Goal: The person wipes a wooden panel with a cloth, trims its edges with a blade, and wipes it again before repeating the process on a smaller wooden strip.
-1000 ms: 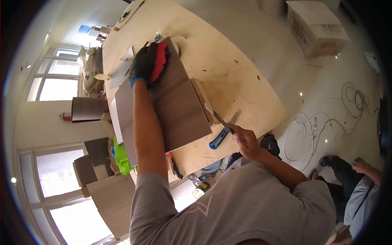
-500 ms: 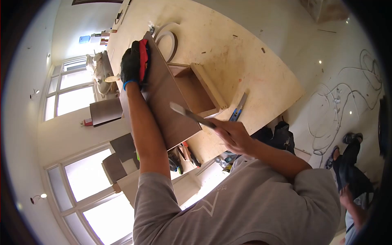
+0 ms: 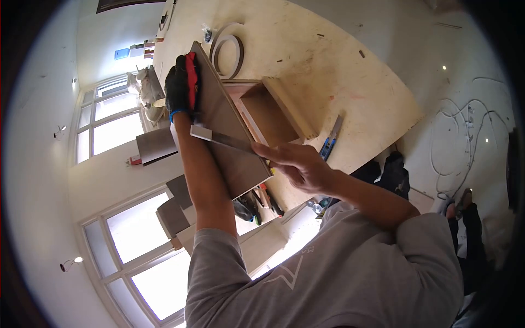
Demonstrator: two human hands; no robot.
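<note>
My left hand [image 3: 183, 85], in a black and red glove, holds the far left part of a brown panel [image 3: 227, 150]; its fingertips are partly hidden. The panel lies slanted on a small open drawer-like box [image 3: 273, 112]. In my bare right hand [image 3: 303, 167] is a flat file [image 3: 229, 141], a long grey metal bar with a pale end. The file crosses above the panel, its pale end near my left forearm. A blue-handled utility knife [image 3: 331, 139] lies on the table to the right of the box.
On the wooden table [image 3: 372, 104] lies a roll of edge banding [image 3: 238, 57] beyond the box. Hand tools [image 3: 251, 208] sit below the panel's near edge. White cables [image 3: 465, 164] trail over the floor. Another person's leg [image 3: 473, 229] shows at right.
My right hand has swung the file leftward, so its pale end now sits over my left forearm's edge. My left hand stays on the panel. The whole view has shifted slightly.
</note>
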